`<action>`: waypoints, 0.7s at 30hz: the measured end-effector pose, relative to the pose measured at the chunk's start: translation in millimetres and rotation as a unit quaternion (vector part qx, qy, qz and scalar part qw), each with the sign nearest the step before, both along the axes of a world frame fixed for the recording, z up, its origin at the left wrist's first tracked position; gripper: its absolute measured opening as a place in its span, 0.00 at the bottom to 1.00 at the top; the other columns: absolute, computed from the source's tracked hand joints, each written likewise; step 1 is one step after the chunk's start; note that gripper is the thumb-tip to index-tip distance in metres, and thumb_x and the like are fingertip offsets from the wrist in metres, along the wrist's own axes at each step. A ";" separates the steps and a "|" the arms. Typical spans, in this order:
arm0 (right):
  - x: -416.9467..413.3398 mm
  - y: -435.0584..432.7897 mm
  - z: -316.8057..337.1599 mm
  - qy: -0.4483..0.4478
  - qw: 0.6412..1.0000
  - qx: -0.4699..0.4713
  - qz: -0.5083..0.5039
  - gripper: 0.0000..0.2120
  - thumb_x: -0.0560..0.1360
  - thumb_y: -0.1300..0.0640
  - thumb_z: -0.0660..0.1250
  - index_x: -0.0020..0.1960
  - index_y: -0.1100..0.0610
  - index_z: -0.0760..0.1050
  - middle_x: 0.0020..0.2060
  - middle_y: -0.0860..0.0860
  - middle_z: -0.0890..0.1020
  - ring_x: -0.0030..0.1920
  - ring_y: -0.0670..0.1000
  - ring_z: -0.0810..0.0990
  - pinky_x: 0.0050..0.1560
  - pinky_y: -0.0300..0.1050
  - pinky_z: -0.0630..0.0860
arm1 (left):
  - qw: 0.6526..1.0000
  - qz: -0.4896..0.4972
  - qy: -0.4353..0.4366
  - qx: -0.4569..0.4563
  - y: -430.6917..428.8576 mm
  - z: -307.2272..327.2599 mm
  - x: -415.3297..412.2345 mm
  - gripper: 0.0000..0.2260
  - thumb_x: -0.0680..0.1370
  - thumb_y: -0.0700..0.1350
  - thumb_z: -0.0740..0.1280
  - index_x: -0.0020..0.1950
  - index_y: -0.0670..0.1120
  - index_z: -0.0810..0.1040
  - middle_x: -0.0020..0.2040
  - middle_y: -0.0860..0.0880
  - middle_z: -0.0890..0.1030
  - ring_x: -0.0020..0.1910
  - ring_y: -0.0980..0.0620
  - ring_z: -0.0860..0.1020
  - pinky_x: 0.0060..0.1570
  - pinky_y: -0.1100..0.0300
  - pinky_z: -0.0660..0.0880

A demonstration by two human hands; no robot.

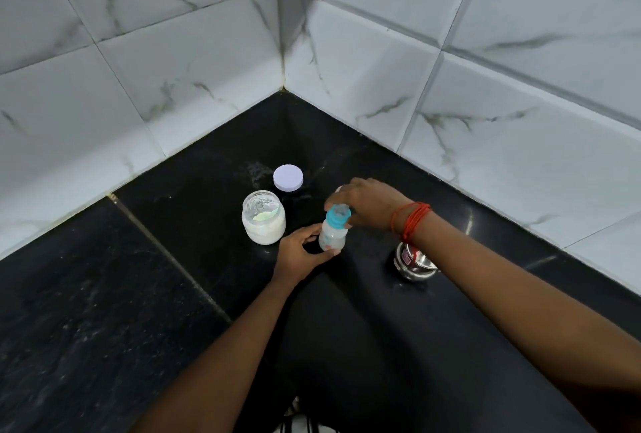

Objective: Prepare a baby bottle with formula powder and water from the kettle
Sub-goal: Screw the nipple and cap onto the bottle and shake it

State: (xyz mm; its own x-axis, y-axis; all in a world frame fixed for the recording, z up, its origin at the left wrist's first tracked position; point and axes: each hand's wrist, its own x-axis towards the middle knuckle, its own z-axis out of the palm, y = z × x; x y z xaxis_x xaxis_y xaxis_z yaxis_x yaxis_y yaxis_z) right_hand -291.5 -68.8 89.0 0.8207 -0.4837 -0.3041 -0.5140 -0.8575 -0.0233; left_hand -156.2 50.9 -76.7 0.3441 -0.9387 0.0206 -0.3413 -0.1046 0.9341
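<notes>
So the baby bottle (333, 237) is standing upright on the black desk (138, 276), pretty much dead centre of the frame, just below the corner where the two walls meet. It's a clear one with a teal collar (338, 217) and a see-through teat on top.

Both hands are on it. The left hand (298, 254) has its thumb and fingers wrapped around the lower part of the body, and the right hand (367, 203) comes in from above with its fingers curled around the collar. There's a red thread (411, 221) tied round the right wrist.

Just left of the bottle is an open jar (263, 224) of white powder, not touching it. The jar's pale lilac lid (288, 177) lies flat on the desk right behind it, toward the corner.

Over on the right, partly hidden under the right wrist, sits a small shiny steel pot (414, 264). White marble-look tiles (173, 68) fill the top half.
</notes>
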 end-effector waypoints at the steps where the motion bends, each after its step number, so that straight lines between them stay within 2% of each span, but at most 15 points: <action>1: 0.7 0.6 -3.0 0.001 1.000 -0.001 0.000 0.24 0.76 0.53 0.69 0.71 0.45 0.70 0.65 0.48 0.77 0.65 0.52 0.73 0.66 0.53 0.72 | 1.000 0.000 0.000 0.004 0.1 0.8 -0.2 0.27 0.67 0.41 0.84 0.65 0.47 0.83 0.59 0.54 0.85 0.58 0.57 0.83 0.64 0.60 0.79; 5: 2.8 0.4 -10.6 0.004 1.000 0.005 -0.007 0.24 0.76 0.54 0.69 0.71 0.45 0.69 0.65 0.49 0.77 0.64 0.51 0.73 0.65 0.51 0.72 | 1.000 0.002 0.005 0.013 0.9 3.1 -0.4 0.28 0.67 0.40 0.84 0.66 0.44 0.82 0.61 0.48 0.86 0.60 0.53 0.83 0.65 0.57 0.79; 13: 4.3 4.2 -19.8 -0.016 0.998 0.028 -0.048 0.25 0.73 0.51 0.73 0.68 0.47 0.73 0.62 0.50 0.78 0.63 0.52 0.75 0.61 0.50 0.76 | 1.000 -0.003 -0.004 0.027 1.9 4.4 -0.2 0.28 0.69 0.41 0.83 0.68 0.45 0.81 0.63 0.48 0.85 0.61 0.55 0.82 0.65 0.60 0.78; 15: 5.6 7.7 -25.4 -0.030 0.997 0.015 -0.071 0.24 0.71 0.46 0.73 0.65 0.50 0.75 0.59 0.50 0.78 0.59 0.52 0.77 0.56 0.49 0.78 | 1.000 -0.007 -0.003 0.025 1.8 4.5 -0.6 0.28 0.69 0.41 0.83 0.67 0.44 0.82 0.62 0.48 0.85 0.61 0.55 0.82 0.66 0.58 0.78; 18: 7.6 12.0 -37.8 -0.046 0.988 -0.025 -0.144 0.26 0.71 0.36 0.68 0.59 0.54 0.78 0.50 0.52 0.81 0.48 0.53 0.81 0.44 0.47 0.79 | 1.000 -0.004 0.004 0.026 1.3 5.8 -1.4 0.27 0.69 0.41 0.83 0.67 0.44 0.83 0.61 0.49 0.85 0.61 0.54 0.83 0.66 0.57 0.78; 21: 5.9 13.7 -46.9 -0.061 0.978 -0.046 -0.192 0.30 0.69 0.28 0.64 0.50 0.55 0.77 0.38 0.50 0.78 0.36 0.50 0.77 0.35 0.44 0.73 | 1.000 0.005 0.009 0.024 2.1 4.9 -2.1 0.26 0.68 0.41 0.83 0.65 0.45 0.83 0.60 0.49 0.86 0.59 0.55 0.83 0.65 0.58 0.79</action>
